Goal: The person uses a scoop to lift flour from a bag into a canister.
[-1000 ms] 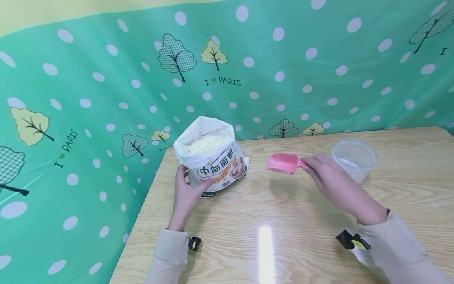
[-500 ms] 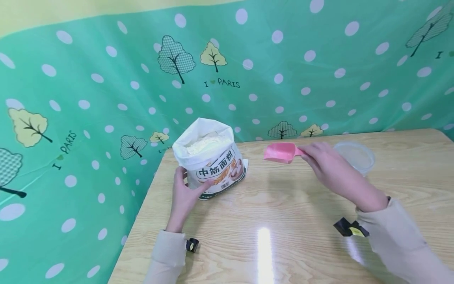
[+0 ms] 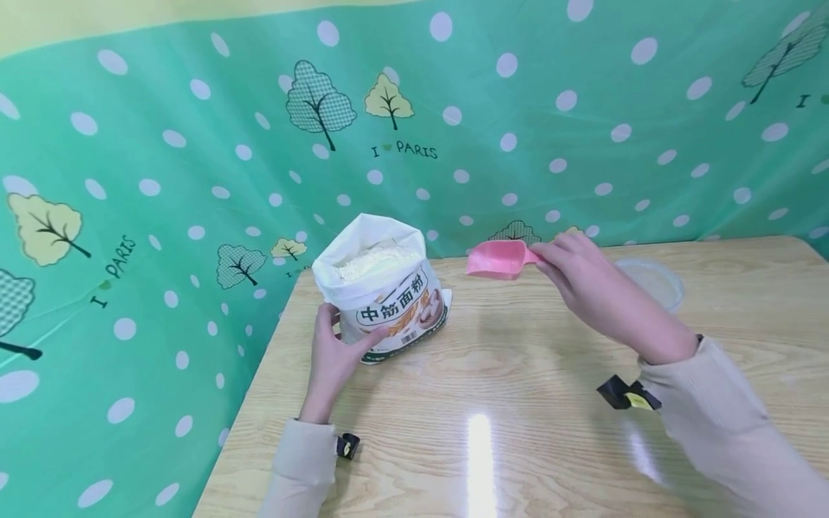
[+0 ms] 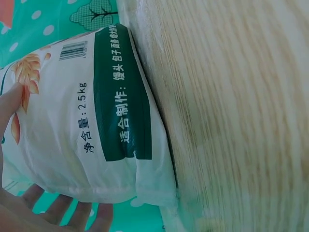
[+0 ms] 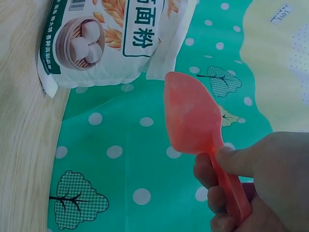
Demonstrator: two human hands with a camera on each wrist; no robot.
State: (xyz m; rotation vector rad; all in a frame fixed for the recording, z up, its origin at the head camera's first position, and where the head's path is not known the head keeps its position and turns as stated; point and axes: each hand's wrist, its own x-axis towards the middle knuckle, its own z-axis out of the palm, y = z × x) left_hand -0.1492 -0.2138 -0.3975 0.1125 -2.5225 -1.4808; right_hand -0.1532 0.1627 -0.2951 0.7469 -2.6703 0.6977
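An opened white flour bag [image 3: 406, 308], filled with white flour [image 3: 378, 260], stands at the table's left back with its top edge rolled outward. My left hand [image 3: 333, 360] grips its near left side, thumb on the printed front and fingers round the side; the left wrist view shows the thumb and fingers along the bag [image 4: 72, 116]. My right hand [image 3: 586, 284] holds a pink scoop [image 3: 499, 259] by its handle, up above the table and right of the bag. In the right wrist view, the fingers wrap the handle and the scoop's bowl [image 5: 190, 113] points toward the bag.
A clear plastic tub [image 3: 670, 277] stands at the right back, partly hidden behind the right forearm. Behind the wooden table [image 3: 414, 417] hangs a green dotted cloth [image 3: 227, 129] with printed trees, which also runs down the left side.
My right hand has raised the scoop and carried it left toward the flour bag, away from the tub. The left hand has kept its grip on the bag.
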